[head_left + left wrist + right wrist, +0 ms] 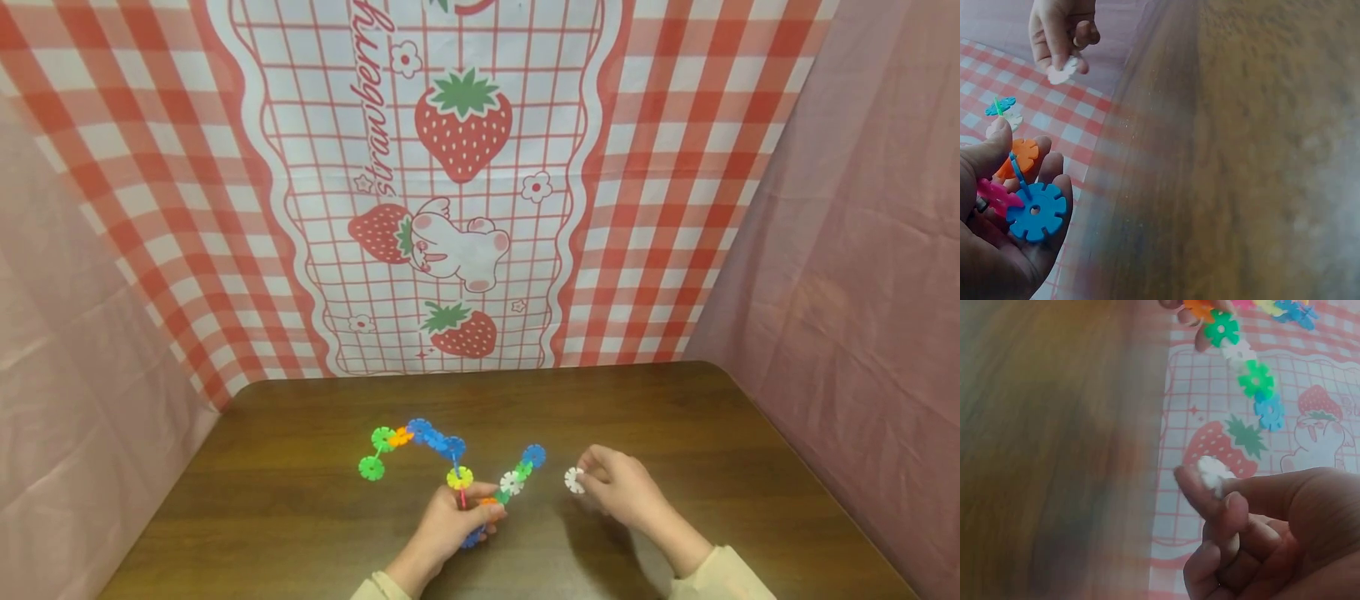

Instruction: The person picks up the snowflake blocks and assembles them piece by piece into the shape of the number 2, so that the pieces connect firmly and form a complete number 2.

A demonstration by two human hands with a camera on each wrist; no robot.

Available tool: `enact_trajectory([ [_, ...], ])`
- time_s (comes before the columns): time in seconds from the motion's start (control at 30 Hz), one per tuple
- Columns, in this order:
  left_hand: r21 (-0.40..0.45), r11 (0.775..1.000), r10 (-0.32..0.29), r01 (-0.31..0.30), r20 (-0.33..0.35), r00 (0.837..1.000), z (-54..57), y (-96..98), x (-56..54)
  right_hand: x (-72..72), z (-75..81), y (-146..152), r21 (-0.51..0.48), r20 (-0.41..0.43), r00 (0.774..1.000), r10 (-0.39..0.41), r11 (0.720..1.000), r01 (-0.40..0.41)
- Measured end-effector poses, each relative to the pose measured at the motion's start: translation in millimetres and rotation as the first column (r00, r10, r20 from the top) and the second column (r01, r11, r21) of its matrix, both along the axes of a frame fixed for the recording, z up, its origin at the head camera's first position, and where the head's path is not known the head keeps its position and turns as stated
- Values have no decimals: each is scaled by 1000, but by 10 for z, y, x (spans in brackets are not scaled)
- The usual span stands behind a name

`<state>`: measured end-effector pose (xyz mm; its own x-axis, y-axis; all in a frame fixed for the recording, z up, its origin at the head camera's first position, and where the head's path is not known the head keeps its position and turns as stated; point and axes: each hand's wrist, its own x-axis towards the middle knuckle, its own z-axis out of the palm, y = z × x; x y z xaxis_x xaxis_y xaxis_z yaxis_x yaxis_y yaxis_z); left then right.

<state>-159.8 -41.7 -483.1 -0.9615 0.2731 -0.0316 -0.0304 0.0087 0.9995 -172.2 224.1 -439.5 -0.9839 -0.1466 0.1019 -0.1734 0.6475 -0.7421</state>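
My left hand [447, 521] grips a chain of notched plastic snowflake discs, with orange, pink and blue discs [1036, 211] between thumb and fingers. One branch runs up and left from the hand: a yellow disc [460, 477], several blue ones, an orange one and two green discs [371, 468] at its end. A shorter branch slants up to the right through green and white discs [512, 482] to a blue disc [534, 456]. To the right, apart from the chain, my right hand [621, 487] pinches a single white disc [574, 480] between thumb and fingers.
Beneath both hands is a brown wooden table [285, 500]. A red-and-white checked cloth [660, 167] with strawberry prints hangs behind it. Pink curtains [847, 250] flank the table at left and right.
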Motion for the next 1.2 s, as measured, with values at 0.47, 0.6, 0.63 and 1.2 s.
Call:
enact_trajectory([
  [0.47, -22, 1000, 4, -5, -43, 999, 2, -6, 1, -35, 117, -127, -323, 67, 997, 46, 946, -22],
  [0.6, -22, 1000, 1, -3, -52, 999, 7, -6, 15, -41, 152, -168, -330, 59, 998, 2, 944, 18],
  [0.63, -22, 1000, 1, -2, -53, 999, 9, -5, 18, -42, 161, -179, -326, 58, 998, -8, 945, 27],
  [1.2, -49, 999, -22, 17, -103, 994, -31, 16, 2, -34, 218, -318, -290, -11, 999, -39, 956, 34],
])
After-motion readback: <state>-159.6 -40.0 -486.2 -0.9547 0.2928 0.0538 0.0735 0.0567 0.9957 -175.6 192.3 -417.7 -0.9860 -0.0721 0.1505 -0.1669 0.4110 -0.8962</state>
